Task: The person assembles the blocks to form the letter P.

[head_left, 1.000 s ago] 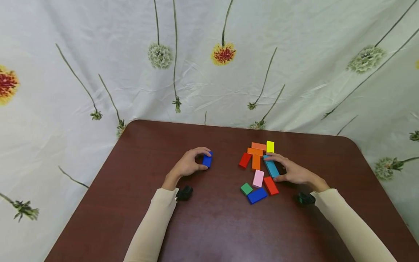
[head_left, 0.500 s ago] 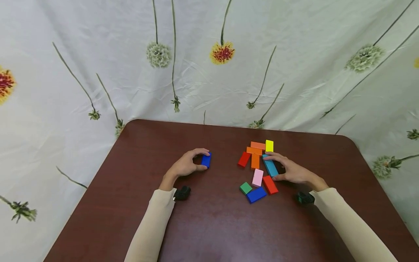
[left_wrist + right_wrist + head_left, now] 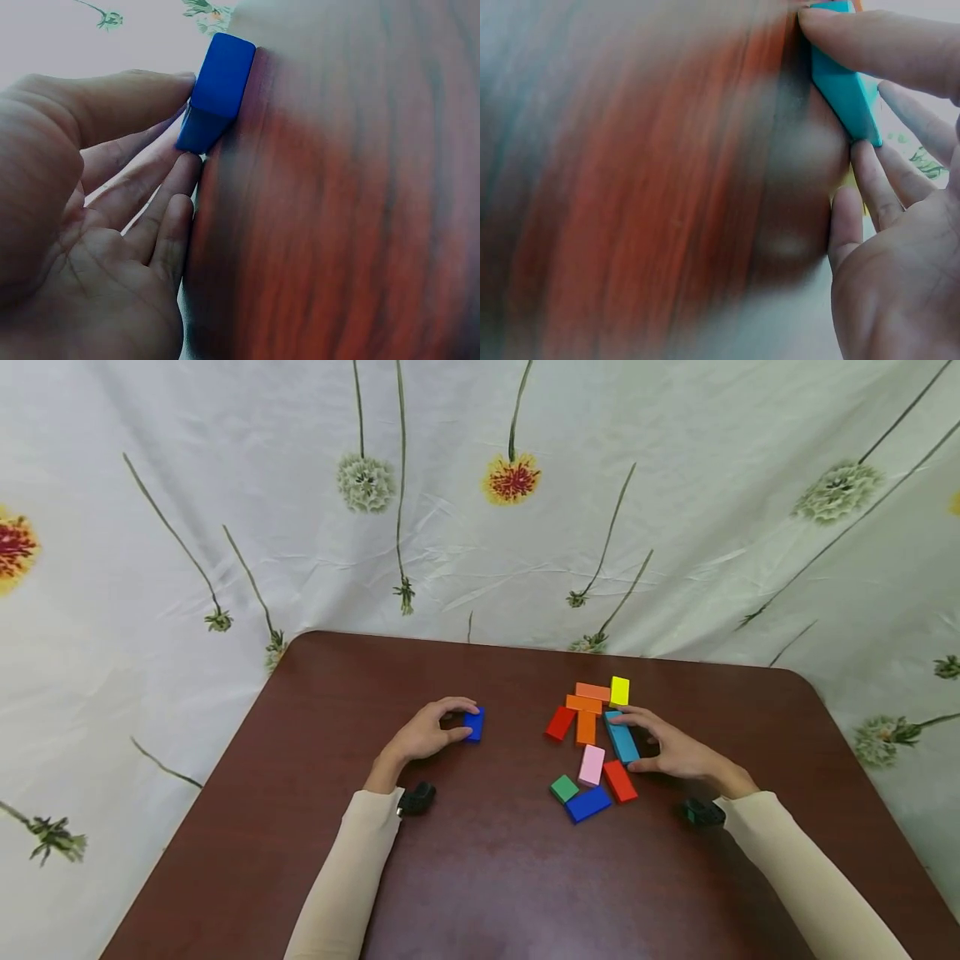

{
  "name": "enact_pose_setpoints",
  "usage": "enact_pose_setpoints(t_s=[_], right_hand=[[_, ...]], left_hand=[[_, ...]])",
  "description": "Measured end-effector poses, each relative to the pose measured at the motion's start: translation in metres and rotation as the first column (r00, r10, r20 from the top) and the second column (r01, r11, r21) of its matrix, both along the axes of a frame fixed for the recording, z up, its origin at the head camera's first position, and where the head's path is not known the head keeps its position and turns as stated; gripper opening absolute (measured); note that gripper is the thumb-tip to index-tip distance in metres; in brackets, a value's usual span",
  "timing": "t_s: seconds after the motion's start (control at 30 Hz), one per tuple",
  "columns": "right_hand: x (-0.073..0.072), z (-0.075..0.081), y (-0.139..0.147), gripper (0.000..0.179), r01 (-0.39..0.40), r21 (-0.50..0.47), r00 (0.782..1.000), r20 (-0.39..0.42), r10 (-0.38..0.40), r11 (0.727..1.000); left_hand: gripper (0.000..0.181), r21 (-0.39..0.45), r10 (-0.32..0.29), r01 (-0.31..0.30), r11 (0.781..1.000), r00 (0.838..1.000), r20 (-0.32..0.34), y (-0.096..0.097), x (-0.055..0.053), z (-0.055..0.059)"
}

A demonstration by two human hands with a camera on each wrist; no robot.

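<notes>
My left hand [image 3: 422, 732] holds a blue block [image 3: 475, 727] lying on the left part of the table, fingers at its far end and thumb at its near side. In the left wrist view the thumb presses against this blue block [image 3: 223, 75], the other fingers spread below. My right hand [image 3: 678, 753] spans a long light blue block [image 3: 622, 738] at the right of a group of blocks. Thumb and fingertips are at opposite ends of that light blue block [image 3: 841, 94] in the right wrist view.
Left of the light blue block lie orange blocks [image 3: 587, 727], a red block [image 3: 560, 723] and a yellow block [image 3: 619, 692]. Nearer are a pink block [image 3: 591, 766], another red block [image 3: 620, 782], a green block [image 3: 564, 788] and another blue block [image 3: 588, 805]. A flowered cloth [image 3: 480, 543] hangs behind the table [image 3: 480, 877].
My left thumb has slid slightly up from the blue block's near end along its side. The right hand stays at the light blue block, and the other blocks keep their places.
</notes>
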State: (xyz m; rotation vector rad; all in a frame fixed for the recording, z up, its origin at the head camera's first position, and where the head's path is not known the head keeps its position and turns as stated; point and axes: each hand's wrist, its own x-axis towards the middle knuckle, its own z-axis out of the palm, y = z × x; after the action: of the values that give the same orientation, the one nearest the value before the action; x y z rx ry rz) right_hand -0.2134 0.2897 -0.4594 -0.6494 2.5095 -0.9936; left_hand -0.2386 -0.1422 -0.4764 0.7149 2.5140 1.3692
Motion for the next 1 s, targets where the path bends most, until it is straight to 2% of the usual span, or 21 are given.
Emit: enact_pose_setpoints(t_s=[0.2, 0.5, 0.73, 1.0], right_hand=[[-0.0004, -0.0036, 0.0033, 0.072, 0.019, 0.015, 0.999, -0.044, -0.018, 1.000], [0.0033, -0.0070, 0.0055, 0.070, 0.058, 0.013, 0.986, -0.157, -0.055, 0.998], [0.0019, -0.0076, 0.0070, 0.070, 0.075, 0.020, 0.983, -0.167, -0.071, 0.997], [0.0024, 0.0003, 0.0070, 0.069, 0.110, 0.036, 0.977, -0.186, -0.102, 0.993]], left_hand=[[0.031, 0.009, -0.004, 0.004, 1.000, 1.000, 0.002, 0.0007, -0.0008, -0.0009], [0.033, 0.020, 0.014, -0.014, 1.000, 1.000, 0.011, -0.0011, -0.0016, -0.0003], [0.034, 0.025, 0.022, -0.022, 0.999, 1.000, 0.013, -0.0015, -0.0011, -0.0015], [0.035, 0.036, 0.027, -0.028, 0.999, 0.999, 0.033, -0.0021, -0.0010, -0.0006]])
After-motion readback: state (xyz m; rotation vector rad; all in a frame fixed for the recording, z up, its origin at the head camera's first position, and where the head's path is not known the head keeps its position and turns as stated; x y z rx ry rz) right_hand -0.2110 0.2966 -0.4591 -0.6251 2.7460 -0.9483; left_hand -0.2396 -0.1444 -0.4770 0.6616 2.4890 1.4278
